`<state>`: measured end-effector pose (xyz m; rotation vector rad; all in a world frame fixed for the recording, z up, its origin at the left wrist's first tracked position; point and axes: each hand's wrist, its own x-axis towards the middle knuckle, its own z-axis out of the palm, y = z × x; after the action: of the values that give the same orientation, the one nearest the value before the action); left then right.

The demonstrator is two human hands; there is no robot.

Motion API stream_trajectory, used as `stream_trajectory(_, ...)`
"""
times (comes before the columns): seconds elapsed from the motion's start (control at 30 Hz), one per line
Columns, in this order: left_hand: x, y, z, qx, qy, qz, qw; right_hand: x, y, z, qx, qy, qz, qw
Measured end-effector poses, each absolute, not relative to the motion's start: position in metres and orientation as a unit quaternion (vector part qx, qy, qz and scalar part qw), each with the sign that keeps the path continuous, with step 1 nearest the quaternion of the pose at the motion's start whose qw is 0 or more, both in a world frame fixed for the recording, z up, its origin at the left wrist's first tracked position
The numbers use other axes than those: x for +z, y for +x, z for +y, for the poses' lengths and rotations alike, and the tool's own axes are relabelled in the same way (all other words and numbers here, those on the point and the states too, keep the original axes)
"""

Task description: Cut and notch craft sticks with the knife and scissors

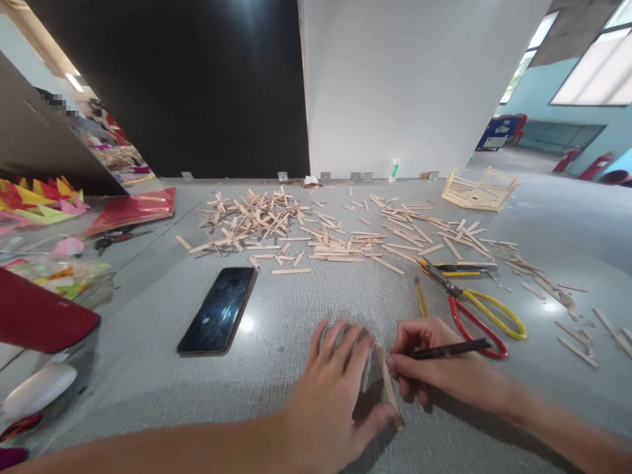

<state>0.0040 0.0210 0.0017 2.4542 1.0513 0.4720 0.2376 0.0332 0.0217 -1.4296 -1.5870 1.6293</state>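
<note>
1. Left hand (336,388) lies flat with fingers spread, pressing a wooden stick (389,388) onto the table (276,368).
2. Right hand (434,368), just right of the stick, pinches a dark pen (451,349), tip at the stick.
3. Scissors (474,306) beyond the stick to the right; phone (220,309) to its left.
4. Stick pile (316,230) farther back.
</note>
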Motion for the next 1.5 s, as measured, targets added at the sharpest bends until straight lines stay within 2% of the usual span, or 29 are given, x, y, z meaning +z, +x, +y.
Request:
stream_trajectory(0.43,0.007,0.005,0.032,0.124,0.877,0.378,0.268,0.001,0.233,0.021,0.522,-0.531,-0.619,0.251)
stream_trajectory(0.77,0.017,0.013,0.04,0.069,0.862,0.401,0.302,0.001,0.234,0.023,0.51,-0.534,-0.63,0.241)
stream_trajectory(1.03,0.008,0.01,0.036,0.093,0.807,0.462,0.355,0.001,0.232,0.022,0.501,-0.544,-0.629,0.239)
stream_trajectory(1.5,0.014,0.009,0.04,0.096,0.85,0.4,0.33,0.001,0.233,0.021,0.501,-0.533,-0.634,0.25)
